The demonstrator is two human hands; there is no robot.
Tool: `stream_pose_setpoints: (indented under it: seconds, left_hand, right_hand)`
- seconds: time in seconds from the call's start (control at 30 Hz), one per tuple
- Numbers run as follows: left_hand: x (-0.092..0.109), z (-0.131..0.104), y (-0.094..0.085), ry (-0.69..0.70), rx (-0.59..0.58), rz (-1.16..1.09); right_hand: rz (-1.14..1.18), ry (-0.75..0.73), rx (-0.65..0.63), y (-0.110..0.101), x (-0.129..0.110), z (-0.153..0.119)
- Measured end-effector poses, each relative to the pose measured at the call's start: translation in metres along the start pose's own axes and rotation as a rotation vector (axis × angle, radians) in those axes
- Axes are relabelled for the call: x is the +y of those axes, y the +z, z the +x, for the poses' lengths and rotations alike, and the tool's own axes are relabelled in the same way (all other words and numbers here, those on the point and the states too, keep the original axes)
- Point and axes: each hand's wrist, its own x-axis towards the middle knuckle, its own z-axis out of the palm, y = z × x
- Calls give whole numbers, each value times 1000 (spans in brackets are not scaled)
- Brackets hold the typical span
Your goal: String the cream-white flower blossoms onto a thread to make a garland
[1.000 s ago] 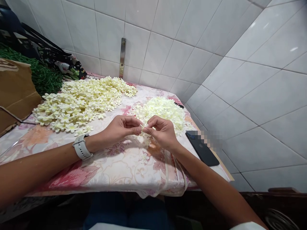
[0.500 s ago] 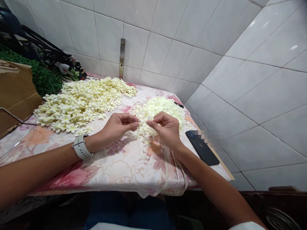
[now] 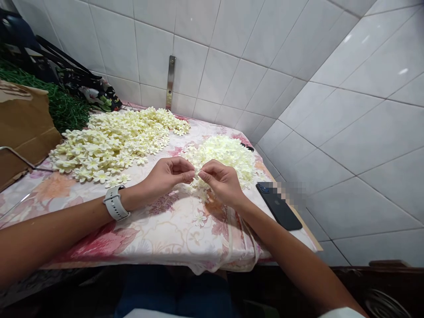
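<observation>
My left hand is pinched closed, thumb against fingers, above the table. Facing it, my right hand is pinched too, and the fingertips of both nearly meet. Whatever lies between the fingertips is too small to make out. Just behind them lies a heap of pale white flowers, partly hidden by my right hand. One loose flower rests on the cloth nearer to me. To the left spreads a larger pile of cream-yellow flowers.
A floral tablecloth covers the table. A black phone lies at the right edge. Thin ribbons hang over the front. At left are a cardboard box, green artificial grass and a floral bag. Tiled walls stand behind and right.
My right hand has moved left, bringing its fingertips close to those of my left hand. The view has shifted slightly; the flower piles look the same.
</observation>
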Motion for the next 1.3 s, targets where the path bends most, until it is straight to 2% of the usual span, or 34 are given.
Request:
stream_pose_setpoints:
  seconds: [0.27, 0.47, 0.67, 0.77, 0.93, 1.07, 1.2, 1.3]
  left_hand:
    - [2, -2, 2, -18, -67, 52]
    - [-1, 2, -2, 52, 26, 78]
    - [1, 1, -3, 83, 30, 120]
    - [2, -1, 1, 78, 47, 125]
    - [1, -2, 3, 61, 6, 74]
    - [-1, -1, 0, -11, -18, 56]
    - [-1, -1, -1, -82, -29, 32]
    - [-1, -1, -1, -65, -50, 41]
  right_hand:
    - [-37, -21, -4, -1, 0, -1]
    - [-50, -8, 20, 1, -4, -2]
    - [5, -10, -83, 3, -6, -3]
    - [-11, -34, -45, 2, -5, -2]
    - [83, 81, 21, 0, -4, -2]
    - [165, 182, 80, 0, -4, -2]
    - [233, 226, 41, 2, -2, -1]
    - [199, 238, 34, 1, 1, 0]
